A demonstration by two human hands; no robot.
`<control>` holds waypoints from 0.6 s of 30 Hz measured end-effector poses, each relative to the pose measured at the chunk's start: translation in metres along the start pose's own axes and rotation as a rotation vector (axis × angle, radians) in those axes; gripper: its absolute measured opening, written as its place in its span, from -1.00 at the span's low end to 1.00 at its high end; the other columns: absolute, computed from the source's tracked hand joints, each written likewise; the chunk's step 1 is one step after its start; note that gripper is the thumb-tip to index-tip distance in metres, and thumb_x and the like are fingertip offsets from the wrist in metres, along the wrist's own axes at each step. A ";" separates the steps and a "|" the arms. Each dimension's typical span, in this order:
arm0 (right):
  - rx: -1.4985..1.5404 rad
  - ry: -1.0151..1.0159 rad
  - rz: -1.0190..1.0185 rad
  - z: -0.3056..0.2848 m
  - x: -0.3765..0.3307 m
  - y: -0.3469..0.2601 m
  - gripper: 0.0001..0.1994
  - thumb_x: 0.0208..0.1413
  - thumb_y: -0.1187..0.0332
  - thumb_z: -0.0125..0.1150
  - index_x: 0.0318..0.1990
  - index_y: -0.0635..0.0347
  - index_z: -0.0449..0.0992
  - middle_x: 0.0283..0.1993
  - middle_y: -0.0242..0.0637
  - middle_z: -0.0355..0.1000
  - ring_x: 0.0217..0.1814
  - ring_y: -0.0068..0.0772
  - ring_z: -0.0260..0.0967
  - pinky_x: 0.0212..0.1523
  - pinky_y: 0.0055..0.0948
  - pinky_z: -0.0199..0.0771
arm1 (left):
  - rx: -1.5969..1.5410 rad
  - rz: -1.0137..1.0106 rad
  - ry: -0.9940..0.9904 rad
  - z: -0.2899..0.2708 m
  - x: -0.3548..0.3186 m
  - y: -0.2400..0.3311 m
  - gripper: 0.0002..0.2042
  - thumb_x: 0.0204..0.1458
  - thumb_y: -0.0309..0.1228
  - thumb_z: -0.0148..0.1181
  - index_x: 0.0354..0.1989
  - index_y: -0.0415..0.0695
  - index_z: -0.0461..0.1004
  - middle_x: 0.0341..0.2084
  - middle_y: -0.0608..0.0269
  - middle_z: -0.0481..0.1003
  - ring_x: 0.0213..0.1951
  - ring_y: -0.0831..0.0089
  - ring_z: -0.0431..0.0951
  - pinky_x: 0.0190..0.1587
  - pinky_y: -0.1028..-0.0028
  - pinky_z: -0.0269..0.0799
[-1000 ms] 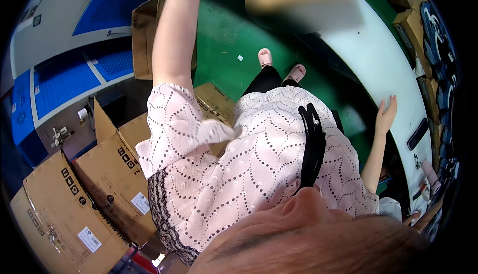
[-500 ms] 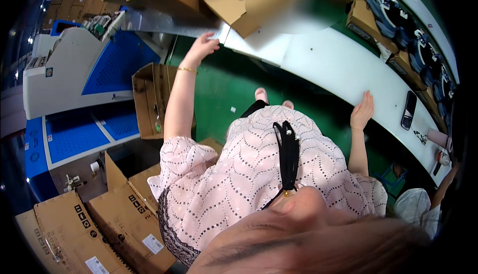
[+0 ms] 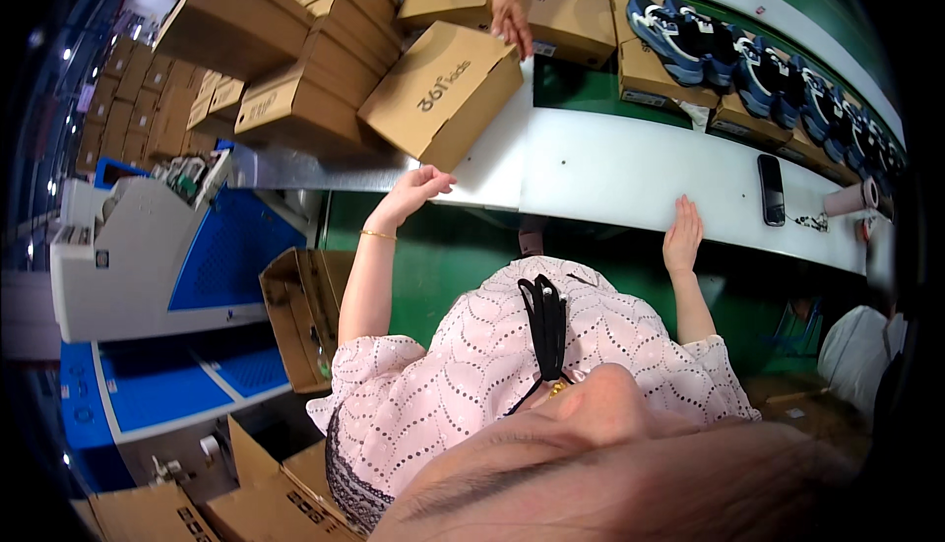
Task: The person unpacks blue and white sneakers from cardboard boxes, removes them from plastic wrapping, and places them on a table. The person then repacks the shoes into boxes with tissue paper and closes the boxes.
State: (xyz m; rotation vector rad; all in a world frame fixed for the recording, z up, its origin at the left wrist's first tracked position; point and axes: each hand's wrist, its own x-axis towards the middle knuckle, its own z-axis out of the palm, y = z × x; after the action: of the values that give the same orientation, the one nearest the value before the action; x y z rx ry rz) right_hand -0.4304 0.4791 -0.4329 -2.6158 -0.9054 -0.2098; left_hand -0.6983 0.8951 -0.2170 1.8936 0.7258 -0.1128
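Note:
A closed brown cardboard shoe box (image 3: 441, 89) lies turned at an angle on the left part of the white worktop (image 3: 620, 163). My left hand (image 3: 413, 195) is just below its near corner, fingers loosely bent and nothing in them; whether a fingertip touches the box I cannot tell. At the worktop's near edge my right hand (image 3: 683, 235) rests open, fingers stretched out flat and empty. Across the worktop, a co-worker's hand (image 3: 510, 22) reaches down to the far right corner of the same box.
Stacked shoe boxes (image 3: 295, 99) stand at the left beyond a metal surface. Blue and black sneakers (image 3: 679, 38) line boxes at the far right. A phone (image 3: 772, 191) and a pinkish cup (image 3: 849, 197) lie on the worktop. Left stands a blue and white machine (image 3: 148, 256) beside an open carton (image 3: 295, 316).
The view has shifted, showing more of the far side. A co-worker's hands now show beyond the box. My left hand's fingers are more bent; my right hand stays at the worktop's edge.

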 end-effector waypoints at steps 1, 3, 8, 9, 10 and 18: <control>-0.006 -0.001 0.016 0.002 0.001 -0.004 -0.50 0.08 0.50 -0.14 0.22 0.11 0.09 0.33 -0.36 -0.01 0.39 -0.28 -0.15 0.34 -0.20 -0.20 | 0.175 0.000 -0.071 -0.010 0.011 0.005 -0.64 0.09 -0.11 0.05 -0.15 -0.16 0.50 -0.27 0.26 0.50 -0.17 0.49 0.42 -0.07 0.49 0.28; -0.026 -0.002 0.036 0.004 0.001 -0.008 -0.49 0.06 0.50 -0.12 0.23 0.14 0.08 0.33 -0.33 -0.01 0.38 -0.26 -0.14 0.33 -0.17 -0.19 | 0.068 0.042 -0.123 -0.006 0.033 0.014 -0.65 0.10 -0.13 0.03 -0.15 -0.16 0.49 -0.26 0.25 0.50 -0.13 0.49 0.41 -0.04 0.49 0.27; -0.045 -0.056 0.106 0.001 0.004 -0.021 -0.48 0.05 0.50 -0.11 0.23 0.16 0.07 0.33 -0.28 -0.01 0.39 -0.22 -0.14 0.32 -0.12 -0.15 | -0.250 0.172 -0.215 0.039 0.131 0.028 -0.66 0.08 -0.19 0.06 -0.12 -0.20 0.43 -0.28 0.21 0.48 -0.20 0.46 0.44 -0.12 0.47 0.33; -0.052 -0.083 0.110 -0.002 0.006 -0.025 -0.48 0.05 0.50 -0.11 0.23 0.16 0.08 0.33 -0.28 -0.01 0.39 -0.22 -0.14 0.31 -0.13 -0.13 | -0.341 0.185 -0.219 0.053 0.157 0.025 -0.66 0.08 -0.21 0.07 -0.11 -0.21 0.41 -0.28 0.20 0.48 -0.22 0.45 0.45 -0.15 0.47 0.35; -0.061 -0.111 0.116 -0.006 0.009 -0.027 -0.49 0.05 0.50 -0.11 0.22 0.16 0.08 0.33 -0.28 -0.01 0.39 -0.23 -0.14 0.31 -0.13 -0.12 | -0.440 0.186 -0.215 0.067 0.186 0.021 -0.66 0.07 -0.22 0.08 -0.10 -0.22 0.39 -0.29 0.19 0.47 -0.25 0.45 0.46 -0.17 0.46 0.37; 0.030 -0.021 0.179 -0.010 0.026 -0.065 -0.54 -0.15 0.61 0.02 0.03 0.28 0.30 0.12 -0.07 0.24 0.19 -0.01 0.14 0.18 -0.19 0.12 | -1.148 -0.012 0.000 0.121 0.384 0.030 -0.73 -0.01 -0.21 0.21 -0.43 -0.10 0.29 -0.66 0.37 0.27 -0.65 0.53 0.30 -0.64 0.52 0.23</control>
State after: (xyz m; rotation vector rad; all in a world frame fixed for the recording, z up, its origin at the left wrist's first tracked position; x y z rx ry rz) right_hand -0.4506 0.5378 -0.3982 -2.6571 -0.6706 -0.1208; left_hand -0.3417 0.9485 -0.3978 0.7884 0.5959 0.2549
